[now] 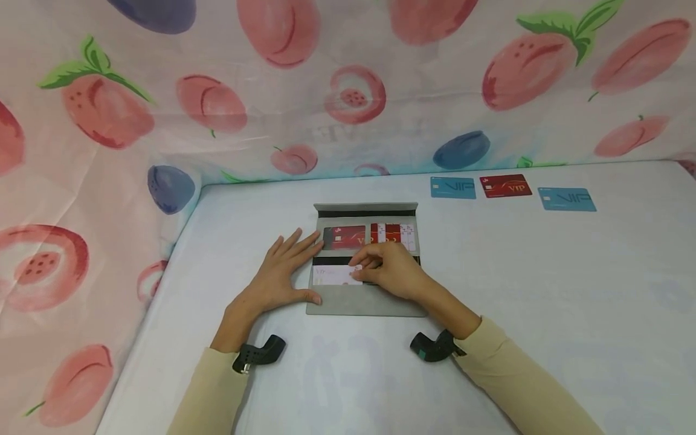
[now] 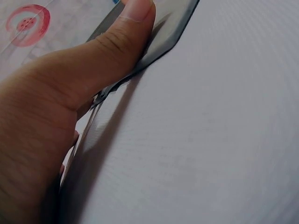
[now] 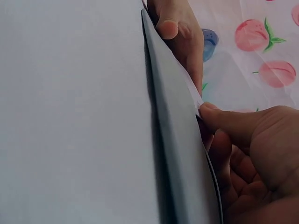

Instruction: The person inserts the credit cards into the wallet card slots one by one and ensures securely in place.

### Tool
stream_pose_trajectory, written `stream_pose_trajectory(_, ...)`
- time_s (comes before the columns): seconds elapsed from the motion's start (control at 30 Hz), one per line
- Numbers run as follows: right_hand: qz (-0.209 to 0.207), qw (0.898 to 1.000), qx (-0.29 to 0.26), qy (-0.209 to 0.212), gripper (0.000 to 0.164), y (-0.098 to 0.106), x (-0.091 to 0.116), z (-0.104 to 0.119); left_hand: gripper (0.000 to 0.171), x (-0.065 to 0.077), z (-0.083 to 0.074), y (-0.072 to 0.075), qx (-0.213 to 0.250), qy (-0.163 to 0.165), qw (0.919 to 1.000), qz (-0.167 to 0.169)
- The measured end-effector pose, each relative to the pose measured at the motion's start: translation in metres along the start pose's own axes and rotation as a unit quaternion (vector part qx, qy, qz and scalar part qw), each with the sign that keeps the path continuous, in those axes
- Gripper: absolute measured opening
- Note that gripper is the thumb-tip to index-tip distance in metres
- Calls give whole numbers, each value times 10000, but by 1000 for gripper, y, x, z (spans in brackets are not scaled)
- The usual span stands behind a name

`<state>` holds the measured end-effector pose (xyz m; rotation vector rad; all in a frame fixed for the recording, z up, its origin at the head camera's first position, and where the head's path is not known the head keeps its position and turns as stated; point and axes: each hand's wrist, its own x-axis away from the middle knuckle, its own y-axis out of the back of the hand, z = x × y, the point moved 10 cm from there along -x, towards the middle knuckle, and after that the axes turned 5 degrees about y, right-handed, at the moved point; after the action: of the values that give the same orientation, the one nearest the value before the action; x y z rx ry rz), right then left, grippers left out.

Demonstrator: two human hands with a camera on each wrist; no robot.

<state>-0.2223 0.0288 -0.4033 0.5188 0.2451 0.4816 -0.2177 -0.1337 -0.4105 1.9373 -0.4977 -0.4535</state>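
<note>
A grey card wallet lies unfolded on the white table. Its upper pockets hold a red card on the left and red-and-white patterned cards on the right. In the lower row is a pale pinkish-white card. My left hand rests with spread, straight fingers along the wallet's left edge; the left wrist view shows the thumb on its lower corner. With thumb and curled fingers, my right hand pinches the pale card's right end, which the right wrist view shows at the wallet's edge.
At the back right lie a blue VIP card, a red VIP card and another blue VIP card. Behind and left of the table hangs a fruit-patterned cloth.
</note>
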Motion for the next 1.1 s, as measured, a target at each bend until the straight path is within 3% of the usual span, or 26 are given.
stream_pose_trajectory(0.43,391,9974,535,286,16,-10,1,7,107,1,0,2,-4,49,10000,24)
stream_pose_trajectory(1.1,951,9923,394,693,18,-13,3,8,109,1,0,1,105,-35,9999,-59)
